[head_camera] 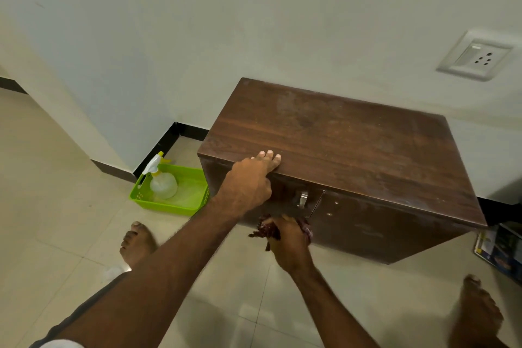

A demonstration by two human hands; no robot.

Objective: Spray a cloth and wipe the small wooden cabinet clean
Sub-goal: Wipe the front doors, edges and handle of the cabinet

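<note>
The small dark wooden cabinet [339, 144] stands against the wall, with a metal handle [302, 198] on its front door. My left hand [250, 181] rests on the cabinet's front top edge, fingers laid over the top. My right hand [288, 240] grips a bunched dark red cloth [264, 230] and holds it against the lower front of the cabinet. A clear spray bottle [162, 181] with a white and yellow head stands in a green basket [158, 202] on the floor, left of the cabinet.
A wall socket [474, 55] sits above the cabinet at the right. Boxes or printed packs [497, 248] lie on the floor at the cabinet's right side. My bare feet [138, 243] stand on the beige tiled floor in front.
</note>
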